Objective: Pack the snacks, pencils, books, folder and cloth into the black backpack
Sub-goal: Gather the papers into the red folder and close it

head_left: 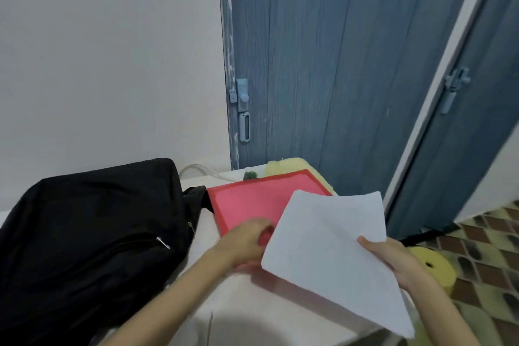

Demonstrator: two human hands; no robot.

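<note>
Backpack (84,233), black, soft, slumped on counter (247,303) at left, zip pulls visible, mouth not seen open from this view. Left hand (247,241) next, fingers curled over near edge of red folder (252,202), gripping it; folder flat on counter just beside backpack. White sheets (331,250), thin and limp, overlap folder, pinched at right edge by right hand (393,258). Step judged: loading sheets into folder. Next move likely needs folder opened, sheets slid in square, then folder carried left to backpack.

A black backpack (92,236) slumps on the table, just left of a flat red folder (252,199) under white paper (328,250).
</note>
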